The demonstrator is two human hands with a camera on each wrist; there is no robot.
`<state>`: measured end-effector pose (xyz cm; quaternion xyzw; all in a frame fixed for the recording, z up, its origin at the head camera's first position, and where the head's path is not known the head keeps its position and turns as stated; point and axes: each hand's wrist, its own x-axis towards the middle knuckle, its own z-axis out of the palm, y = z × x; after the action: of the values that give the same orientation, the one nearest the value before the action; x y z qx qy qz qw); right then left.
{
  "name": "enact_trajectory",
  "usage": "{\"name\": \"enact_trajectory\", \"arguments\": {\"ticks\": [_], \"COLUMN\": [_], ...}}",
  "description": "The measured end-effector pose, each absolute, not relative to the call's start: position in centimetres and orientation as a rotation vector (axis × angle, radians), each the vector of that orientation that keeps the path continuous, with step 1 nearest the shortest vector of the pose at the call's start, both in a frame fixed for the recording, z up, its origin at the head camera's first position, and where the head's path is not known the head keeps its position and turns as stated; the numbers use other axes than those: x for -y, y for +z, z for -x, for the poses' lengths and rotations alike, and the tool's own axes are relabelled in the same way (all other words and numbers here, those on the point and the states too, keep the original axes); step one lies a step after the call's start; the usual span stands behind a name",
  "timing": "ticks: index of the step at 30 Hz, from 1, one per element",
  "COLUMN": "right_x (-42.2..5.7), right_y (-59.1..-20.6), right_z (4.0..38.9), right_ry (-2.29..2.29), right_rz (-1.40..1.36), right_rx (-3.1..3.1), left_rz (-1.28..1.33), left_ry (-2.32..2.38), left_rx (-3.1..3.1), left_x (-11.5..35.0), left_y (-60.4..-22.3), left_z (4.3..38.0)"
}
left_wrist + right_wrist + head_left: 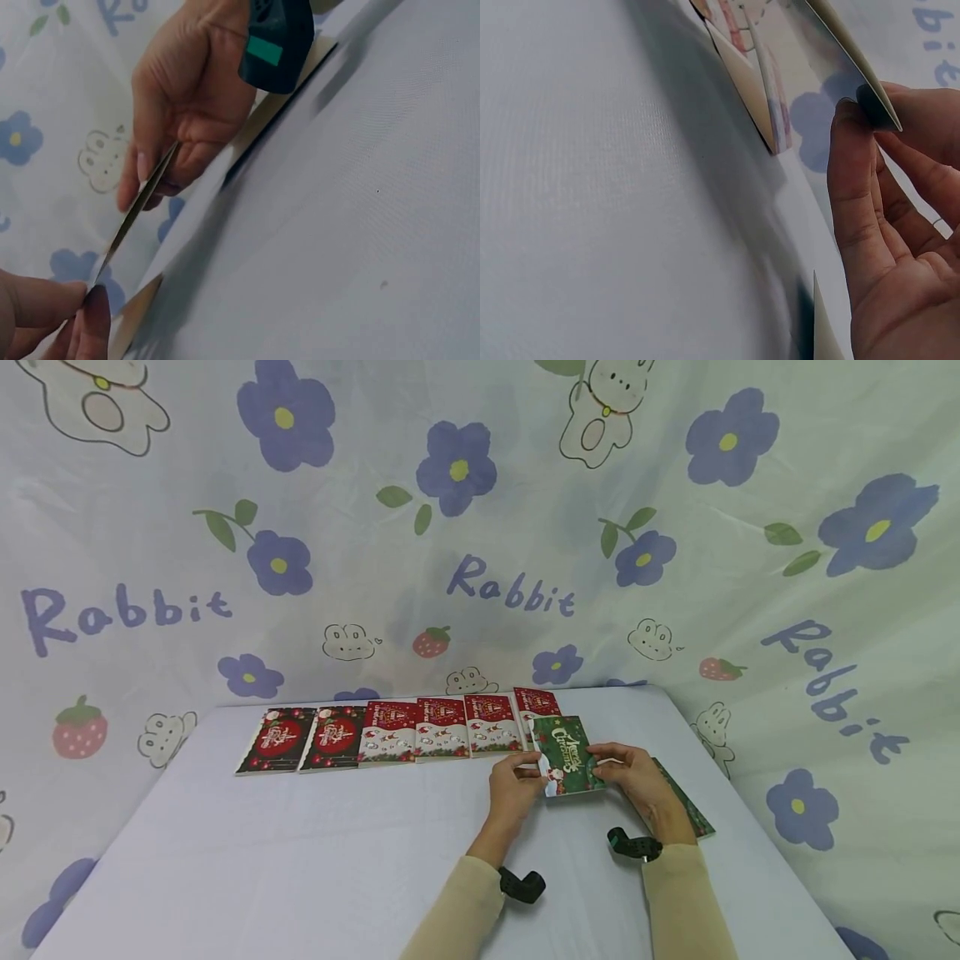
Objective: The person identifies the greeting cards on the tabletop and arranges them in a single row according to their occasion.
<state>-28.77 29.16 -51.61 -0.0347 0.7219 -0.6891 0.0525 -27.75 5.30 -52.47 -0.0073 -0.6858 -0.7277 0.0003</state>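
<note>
A green Christmas card (566,758) is held up between both hands, tilted above the white table. My left hand (515,789) pinches its left edge between thumb and fingers. On the opposite edge, my right hand (637,781) grips the card the same way. Seen nearly edge-on in the left wrist view, the card (135,214) spans the gap between the two hands. In the right wrist view, thumb and fingertips of the right hand (900,202) pinch one corner. Another green card (693,810) lies on the table, partly hidden by the right forearm.
Along the table's back edge lies a row of cards: dark ones with red circles (277,739) at left, then several red-and-white ones (442,727). The rightmost red card (536,703) is partly covered by the held card. A printed curtain (360,568) hangs behind the table (300,860).
</note>
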Motion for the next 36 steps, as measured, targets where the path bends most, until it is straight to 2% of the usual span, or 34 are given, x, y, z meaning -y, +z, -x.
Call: {"name": "enact_trajectory", "arguments": {"ticks": [27,36], "right_x": [-28.8,-29.0], "right_y": [-50.9,-49.6], "right_z": [29.0,29.5], "right_ry": [-2.038,-1.973], "right_rz": [0.056,0.024], "right_rx": [-2.3,-2.426], "left_rz": [0.038,0.09], "left_ry": [-2.212,-2.092], "left_rx": [2.112,2.169], "left_x": [-5.9,-6.8], "left_y": [-52.1,-51.4], "left_z": [27.5,29.0]}}
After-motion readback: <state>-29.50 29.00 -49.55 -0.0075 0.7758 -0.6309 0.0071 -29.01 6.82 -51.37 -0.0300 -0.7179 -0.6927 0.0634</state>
